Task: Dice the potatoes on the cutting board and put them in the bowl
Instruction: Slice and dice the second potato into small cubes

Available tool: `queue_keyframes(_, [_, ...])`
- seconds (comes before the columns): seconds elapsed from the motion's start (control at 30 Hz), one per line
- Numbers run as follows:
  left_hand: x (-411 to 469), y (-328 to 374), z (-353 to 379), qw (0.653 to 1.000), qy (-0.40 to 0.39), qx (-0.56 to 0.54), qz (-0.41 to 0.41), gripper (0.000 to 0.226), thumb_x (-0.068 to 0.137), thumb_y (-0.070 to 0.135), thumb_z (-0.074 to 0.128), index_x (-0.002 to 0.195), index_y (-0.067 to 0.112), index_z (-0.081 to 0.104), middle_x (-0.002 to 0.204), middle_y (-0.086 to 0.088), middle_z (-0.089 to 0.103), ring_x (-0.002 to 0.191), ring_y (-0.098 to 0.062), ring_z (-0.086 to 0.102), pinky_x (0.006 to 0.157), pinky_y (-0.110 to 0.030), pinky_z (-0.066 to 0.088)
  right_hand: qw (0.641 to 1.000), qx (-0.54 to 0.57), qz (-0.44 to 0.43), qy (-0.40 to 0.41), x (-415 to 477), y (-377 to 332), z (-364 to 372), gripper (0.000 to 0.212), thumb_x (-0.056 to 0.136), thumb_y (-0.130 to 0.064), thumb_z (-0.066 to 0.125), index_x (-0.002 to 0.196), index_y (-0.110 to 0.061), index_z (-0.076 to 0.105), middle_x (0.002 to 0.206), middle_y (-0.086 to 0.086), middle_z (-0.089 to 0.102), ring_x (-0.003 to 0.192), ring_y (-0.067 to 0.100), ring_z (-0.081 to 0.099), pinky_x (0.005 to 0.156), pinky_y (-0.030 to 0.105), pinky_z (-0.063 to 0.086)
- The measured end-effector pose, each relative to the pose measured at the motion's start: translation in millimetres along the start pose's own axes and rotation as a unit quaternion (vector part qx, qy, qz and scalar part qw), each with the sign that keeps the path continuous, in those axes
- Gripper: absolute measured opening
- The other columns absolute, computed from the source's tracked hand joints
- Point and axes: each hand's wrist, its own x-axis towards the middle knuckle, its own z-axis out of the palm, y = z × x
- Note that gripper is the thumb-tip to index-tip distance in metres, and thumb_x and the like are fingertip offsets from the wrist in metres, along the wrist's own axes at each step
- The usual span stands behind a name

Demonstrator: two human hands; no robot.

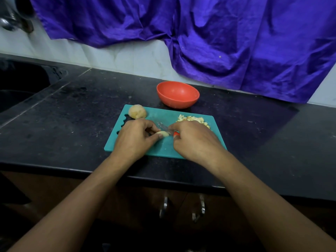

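Observation:
On the black counter lies a teal cutting board (pixel 163 148). My left hand (pixel 135 137) pinches a pale potato piece (pixel 163 133) at the board's middle. My right hand (pixel 194 140) grips a knife with a red handle (pixel 176 134); its blade (pixel 164 127) lies against the piece. A whole peeled potato (pixel 137 111) sits at the board's far left corner. A heap of diced potato (pixel 193 120) lies at the far right, partly hidden by my right hand. The red bowl (pixel 177 94) stands just behind the board, and I see nothing in it.
A dark sink (pixel 20 84) is set into the counter at the left, with a tap (pixel 11 22) above it. Purple cloth (pixel 218 37) hangs over the tiled wall behind. Cabinet handles (pixel 181 208) show below the counter's front edge.

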Motion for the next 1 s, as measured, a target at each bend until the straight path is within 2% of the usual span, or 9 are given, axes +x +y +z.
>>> queue_keyframes(0.1, [1.3,0.4,-0.2,1.000,-0.002,0.003,-0.004,0.013,0.082,0.043,0.083,0.081,0.032,0.075,0.069,0.018,0.069,0.065,0.002,0.063,0.061,-0.020,0.046,1.000,-0.012,0.002,-0.010,7.5,-6.1,-4.1,0.032,0.093,-0.021,0.054,0.119,-0.029,0.071,0.115,0.004,0.068,0.108,0.029,0.061,0.082,0.038,0.050])
queue_keyframes(0.2, [2.1,0.5,-0.3,1.000,-0.003,0.005,-0.007,0.014,0.083,0.042,0.082,0.079,0.032,0.074,0.069,0.017,0.069,0.065,0.002,0.063,0.061,-0.023,0.050,1.000,-0.017,-0.007,0.002,4.9,-7.4,3.4,0.035,0.095,-0.022,0.054,0.126,-0.030,0.068,0.116,0.005,0.068,0.106,0.029,0.062,0.078,0.036,0.048])
queue_keyframes(0.33, [2.2,1.3,-0.2,1.000,-0.006,0.008,-0.009,0.011,0.084,0.042,0.081,0.082,0.033,0.074,0.071,0.018,0.069,0.067,0.003,0.063,0.061,-0.021,0.049,0.998,-0.030,-0.034,0.047,-18.2,-1.9,33.0,0.055,0.101,-0.026,0.048,0.154,-0.036,0.040,0.109,0.001,0.065,0.098,0.024,0.063,0.077,0.039,0.049])
queue_keyframes(0.43, [1.7,1.8,-0.3,1.000,-0.001,0.016,-0.007,0.010,0.085,0.041,0.080,0.084,0.033,0.074,0.070,0.019,0.068,0.066,0.004,0.063,0.059,-0.018,0.046,0.995,-0.051,-0.052,0.069,-23.0,4.1,42.1,0.058,0.102,-0.026,0.045,0.159,-0.034,0.032,0.104,-0.002,0.062,0.094,0.021,0.061,0.073,0.038,0.042])
queue_keyframes(0.53, [1.3,2.8,0.2,1.000,-0.001,0.014,-0.007,0.008,0.085,0.038,0.081,0.085,0.032,0.075,0.070,0.019,0.068,0.066,0.003,0.062,0.059,-0.018,0.043,0.996,-0.041,-0.046,0.066,-29.1,9.6,39.0,0.056,0.103,-0.028,0.045,0.157,-0.038,0.035,0.105,-0.003,0.063,0.093,0.018,0.060,0.075,0.037,0.046])
queue_keyframes(0.6, [0.5,2.4,-0.1,1.000,-0.001,0.012,-0.010,0.009,0.085,0.039,0.081,0.086,0.032,0.076,0.071,0.018,0.068,0.066,0.002,0.063,0.060,-0.020,0.045,0.999,0.017,-0.017,0.049,-31.3,17.0,32.8,0.049,0.104,-0.031,0.046,0.151,-0.045,0.043,0.107,-0.006,0.065,0.092,0.015,0.061,0.078,0.036,0.051])
queue_keyframes(0.7, [-0.5,2.9,-0.2,1.000,0.003,0.007,-0.012,0.013,0.084,0.043,0.081,0.085,0.031,0.075,0.072,0.017,0.068,0.068,0.001,0.062,0.061,-0.020,0.043,0.994,0.090,0.022,0.056,-28.1,22.9,26.6,0.045,0.103,-0.031,0.049,0.145,-0.048,0.051,0.106,-0.008,0.068,0.083,0.012,0.062,0.071,0.034,0.052])
queue_keyframes(0.83, [-1.0,3.2,-0.2,1.000,0.007,0.007,-0.012,0.014,0.085,0.043,0.080,0.086,0.031,0.076,0.073,0.018,0.069,0.068,0.002,0.062,0.060,-0.018,0.042,0.994,0.088,0.024,0.062,-19.7,16.8,20.2,0.044,0.103,-0.031,0.049,0.145,-0.044,0.052,0.114,-0.006,0.069,0.089,0.016,0.063,0.073,0.035,0.051])
queue_keyframes(1.0, [-1.5,1.9,-0.6,1.000,0.007,0.004,-0.003,0.016,0.085,0.044,0.079,0.091,0.029,0.078,0.076,0.017,0.072,0.071,0.002,0.065,0.069,-0.026,0.056,0.997,0.067,0.016,0.046,-16.1,2.0,15.9,0.039,0.102,-0.029,0.051,0.140,-0.039,0.058,0.123,-0.006,0.068,0.097,0.017,0.063,0.077,0.034,0.050])
